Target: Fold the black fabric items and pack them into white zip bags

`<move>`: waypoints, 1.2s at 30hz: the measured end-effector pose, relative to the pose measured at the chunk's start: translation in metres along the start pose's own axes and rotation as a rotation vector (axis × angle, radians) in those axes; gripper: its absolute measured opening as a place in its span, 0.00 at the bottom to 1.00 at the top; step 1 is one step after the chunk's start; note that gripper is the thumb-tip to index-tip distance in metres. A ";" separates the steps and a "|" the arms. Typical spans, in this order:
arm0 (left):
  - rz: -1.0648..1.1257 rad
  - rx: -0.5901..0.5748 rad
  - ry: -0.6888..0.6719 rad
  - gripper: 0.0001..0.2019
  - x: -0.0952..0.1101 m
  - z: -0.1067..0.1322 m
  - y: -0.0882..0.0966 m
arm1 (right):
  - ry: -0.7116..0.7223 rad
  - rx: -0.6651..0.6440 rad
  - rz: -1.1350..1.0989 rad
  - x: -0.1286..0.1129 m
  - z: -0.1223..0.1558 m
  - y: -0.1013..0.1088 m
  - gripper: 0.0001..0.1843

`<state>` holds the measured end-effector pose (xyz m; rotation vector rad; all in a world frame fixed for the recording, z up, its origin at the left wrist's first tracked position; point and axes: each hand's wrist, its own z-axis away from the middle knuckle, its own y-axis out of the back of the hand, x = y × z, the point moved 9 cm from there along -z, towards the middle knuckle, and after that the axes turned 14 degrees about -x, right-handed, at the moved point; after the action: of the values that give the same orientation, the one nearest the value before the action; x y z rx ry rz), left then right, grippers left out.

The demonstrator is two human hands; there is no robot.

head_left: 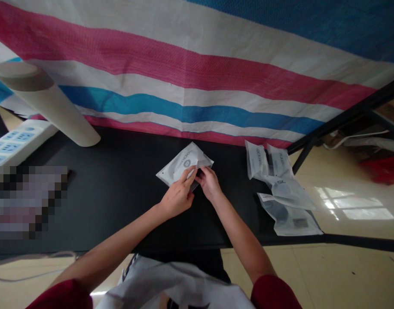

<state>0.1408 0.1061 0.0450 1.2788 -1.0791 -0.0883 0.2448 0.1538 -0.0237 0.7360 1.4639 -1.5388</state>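
A frosted white plastic pouch [183,165] with grey print lies on the black table [119,193] near its middle. My left hand [177,197] pinches the pouch's near edge, fingers closed on it. My right hand [209,183] grips the same edge from the right, fingers curled at the pouch's opening, where something dark shows. The two hands touch each other at the pouch.
Several similar pouches [280,189] lie piled at the table's right end. A cardboard tube [45,101] leans at the far left above a white power strip [13,143]. A striped woven sheet [197,73] hangs behind the table. A black frame bar [345,118] runs right.
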 end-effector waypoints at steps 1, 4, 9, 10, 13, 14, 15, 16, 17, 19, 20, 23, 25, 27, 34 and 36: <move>0.023 0.011 0.006 0.45 0.001 0.000 -0.002 | -0.012 -0.072 -0.016 0.003 0.000 -0.010 0.14; 0.065 0.045 0.036 0.44 -0.001 0.002 0.000 | -0.108 -0.294 0.033 0.013 0.002 -0.033 0.17; 0.050 0.016 -0.036 0.43 0.000 0.002 0.012 | -0.031 -0.189 0.346 -0.013 -0.001 -0.003 0.15; 0.006 -0.001 -0.067 0.42 0.002 0.002 0.013 | 0.006 -0.145 0.437 -0.024 -0.001 0.007 0.14; -0.143 -0.025 -0.131 0.28 0.002 0.000 0.013 | -0.010 -0.090 0.644 -0.042 0.001 0.025 0.14; -0.176 -0.022 -0.142 0.21 0.000 0.000 0.013 | -0.060 -0.109 0.673 -0.042 0.002 0.027 0.14; -0.200 -0.013 -0.150 0.15 -0.001 -0.001 0.012 | -0.119 -0.150 0.683 -0.039 0.004 0.026 0.15; -0.219 0.003 -0.157 0.10 -0.002 -0.001 0.012 | -0.182 -0.212 0.682 -0.034 0.006 0.022 0.15; -0.234 0.021 -0.163 0.08 -0.002 -0.001 0.012 | -0.235 -0.284 0.671 -0.028 0.009 0.016 0.16; -0.251 0.057 -0.172 0.10 -0.001 0.000 0.012 | -0.289 -0.409 0.628 -0.019 0.014 0.002 0.20; -0.251 0.072 -0.177 0.10 0.000 0.000 0.013 | -0.292 -0.446 0.599 -0.017 0.016 -0.004 0.21; -0.250 0.097 -0.182 0.12 0.001 0.000 0.015 | -0.269 -0.441 0.509 -0.013 0.016 -0.010 0.25; -0.259 0.099 -0.184 0.13 0.002 -0.001 0.014 | -0.239 -0.391 0.474 -0.011 0.013 -0.007 0.27; -0.256 0.087 -0.205 0.13 0.005 0.000 0.011 | -0.185 -0.337 0.478 -0.012 0.009 -0.003 0.29; -0.118 0.077 -0.354 0.11 0.058 0.029 -0.008 | -0.040 -0.113 0.548 -0.027 -0.003 0.034 0.29; -0.080 0.053 -0.393 0.11 0.076 0.043 -0.015 | -0.015 -0.033 0.526 -0.033 -0.005 0.049 0.30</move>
<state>0.1595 0.0242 0.0738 1.3861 -1.3706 -0.3868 0.3024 0.1682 -0.0188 0.9935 1.1589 -1.1104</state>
